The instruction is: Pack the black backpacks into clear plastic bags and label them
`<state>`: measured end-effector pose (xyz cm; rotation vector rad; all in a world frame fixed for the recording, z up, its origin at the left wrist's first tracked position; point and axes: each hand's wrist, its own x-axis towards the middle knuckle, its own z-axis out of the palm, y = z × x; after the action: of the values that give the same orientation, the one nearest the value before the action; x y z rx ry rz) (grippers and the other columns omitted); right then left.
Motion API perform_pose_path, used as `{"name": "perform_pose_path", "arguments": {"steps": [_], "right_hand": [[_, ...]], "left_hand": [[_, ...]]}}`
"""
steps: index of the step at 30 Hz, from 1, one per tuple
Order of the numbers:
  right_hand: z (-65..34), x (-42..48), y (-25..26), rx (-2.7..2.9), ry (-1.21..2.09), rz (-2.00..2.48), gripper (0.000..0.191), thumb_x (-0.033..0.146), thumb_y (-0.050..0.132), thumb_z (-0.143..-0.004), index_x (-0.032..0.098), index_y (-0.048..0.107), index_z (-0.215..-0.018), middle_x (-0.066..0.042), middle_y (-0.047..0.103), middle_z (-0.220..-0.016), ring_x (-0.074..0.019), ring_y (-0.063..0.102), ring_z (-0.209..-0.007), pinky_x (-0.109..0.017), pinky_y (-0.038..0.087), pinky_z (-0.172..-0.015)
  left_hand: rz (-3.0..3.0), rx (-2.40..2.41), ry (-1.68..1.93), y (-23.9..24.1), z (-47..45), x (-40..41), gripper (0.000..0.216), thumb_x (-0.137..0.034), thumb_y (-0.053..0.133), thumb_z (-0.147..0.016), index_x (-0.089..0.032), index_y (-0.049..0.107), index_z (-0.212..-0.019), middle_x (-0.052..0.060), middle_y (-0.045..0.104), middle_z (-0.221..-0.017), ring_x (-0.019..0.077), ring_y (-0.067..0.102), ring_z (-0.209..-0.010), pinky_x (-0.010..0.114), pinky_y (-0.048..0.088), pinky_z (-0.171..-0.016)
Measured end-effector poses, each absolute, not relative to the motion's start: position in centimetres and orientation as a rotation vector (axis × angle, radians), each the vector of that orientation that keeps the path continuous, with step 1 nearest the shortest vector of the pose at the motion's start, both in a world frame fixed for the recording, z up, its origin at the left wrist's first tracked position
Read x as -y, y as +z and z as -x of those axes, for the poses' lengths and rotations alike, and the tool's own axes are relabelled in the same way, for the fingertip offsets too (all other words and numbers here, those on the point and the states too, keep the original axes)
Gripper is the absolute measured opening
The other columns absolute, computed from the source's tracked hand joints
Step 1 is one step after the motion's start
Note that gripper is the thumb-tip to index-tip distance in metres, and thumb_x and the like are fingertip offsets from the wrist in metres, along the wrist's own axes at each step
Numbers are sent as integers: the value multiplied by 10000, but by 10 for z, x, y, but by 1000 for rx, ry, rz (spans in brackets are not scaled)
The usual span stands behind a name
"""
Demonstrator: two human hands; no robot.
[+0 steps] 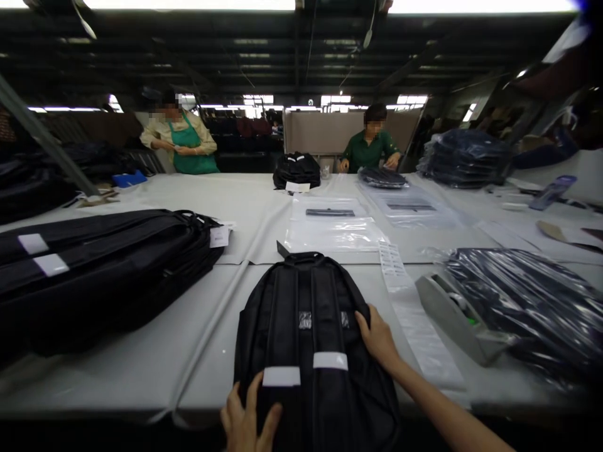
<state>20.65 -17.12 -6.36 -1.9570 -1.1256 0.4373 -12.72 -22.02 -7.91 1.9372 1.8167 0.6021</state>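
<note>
A black fabric backpack [308, 342] lies straps-up at the near edge of a white-covered counter [221, 370], its top handle [304, 257] pointing to the far side, between a worker's two hands. The left hand [247, 414] rests on the bag's near left part, fingers spread apart; the right hand [378, 336] lies against the right edge, though whether it is clamped there cannot be told. The bag looks soft, fairly light and hard to break — likely to sag if lifted from one end, its matte cloth offering decent grip. Both side edges, or the top handle, appear the soundest holds; the white bands [330, 361] around the straps look apt to slip or crease.

To the right, a long white strip bearing printed labels [393, 260] and a grey tape dispenser [464, 323] crowd that flank, with a dark bundle in glossy clear plastic [527, 295] beyond. A pile of black bags [117, 270] hems in the left, while flat clear plastic bags [334, 232] lie just beyond the handle — slick sheets that could snag or slide. Two co-workers stand across the counter.
</note>
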Motion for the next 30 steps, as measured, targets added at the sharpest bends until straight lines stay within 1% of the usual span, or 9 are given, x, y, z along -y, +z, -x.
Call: {"name": "perform_pose_path", "arguments": {"steps": [3, 7, 11, 13, 16, 19, 23, 27, 30], "right_hand": [[-220, 142, -52, 1119, 462, 2013, 306, 341, 531, -799, 179, 570, -1055, -81, 653, -937, -270, 590, -933, -402, 419, -878], [-242, 92, -24, 1106, 423, 2022, 321, 356, 526, -796, 153, 614, -1028, -89, 666, -949, -259, 591, -925, -375, 417, -866], [-245, 97, 16, 1222, 417, 1888, 325, 376, 431, -854, 164, 652, -963, -75, 680, -962, -254, 595, -948, -379, 429, -866], [-238, 132, 25, 1365, 451, 1766, 268, 392, 514, -821, 207, 671, -936, -42, 664, -1062, -246, 567, -1032, -372, 405, -927], [-222, 191, 19, 1790, 519, 1558, 313, 371, 718, -674, 242, 681, -957, -37, 610, -1188, -261, 508, -1131, -405, 304, -1037], [-207, 216, 4, 2127, 500, 1470, 392, 279, 695, -715, 237, 618, -1097, -75, 567, -1239, -273, 454, -1187, -473, 212, -1071], [-201, 198, -1, 2256, 507, 1529, 204, 191, 602, -768, 204, 621, -971, -97, 617, -1101, -263, 498, -1064, -448, 328, -978], [-202, 186, 20, 2314, 457, 1549, 61, 194, 535, -808, 193, 596, -805, -107, 622, -871, -254, 500, -888, -405, 383, -879], [-200, 188, 24, 2392, 352, 1562, 78, 194, 520, -810, 196, 582, -859, -100, 599, -881, -254, 483, -899, -371, 396, -836]], "left_hand": [[-1575, -1732, 682, -35, 120, 183, 584, -591, 346, -839, -192, 512, -1231, 121, 455, -1113, 306, 421, -1164, 503, 307, -1022], [-1569, -1491, 855, 6, 116, 124, 591, -624, 386, -826, -210, 511, -1230, 97, 458, -1172, 250, 457, -1134, 438, 331, -1019], [-1988, -1264, 730, -6, 134, 100, 734, -682, 383, -788, -148, 458, -1287, 167, 407, -1277, 298, 405, -1193, 483, 307, -1023], [-2278, -1181, 666, -24, 147, 105, 766, -679, 511, -726, -175, 449, -1299, 181, 352, -1350, 335, 379, -1203, 513, 326, -996], [-2687, -1156, 757, -43, 153, 124, 664, -535, 670, -696, -228, 486, -1255, 152, 400, -1331, 337, 379, -1179, 524, 313, -992], [-2893, -1100, 847, -43, 133, 130, 495, -450, 642, -760, -170, 535, -1154, 150, 510, -1191, 304, 430, -1116, 504, 301, -1002], [-3095, -899, 585, -23, 92, 112, 337, -256, 601, -778, -134, 556, -1089, 163, 530, -1182, 298, 460, -1066, 484, 354, -921], [-3155, -753, 467, 7, 87, 94, 134, -65, 529, -691, -161, 596, -757, 94, 608, -805, 235, 508, -795, 367, 416, -701], [-3178, -625, 424, 20, 102, 84, 142, -62, 504, -671, -186, 569, -695, 56, 566, -697, 205, 471, -711, 328, 394, -645]]}}
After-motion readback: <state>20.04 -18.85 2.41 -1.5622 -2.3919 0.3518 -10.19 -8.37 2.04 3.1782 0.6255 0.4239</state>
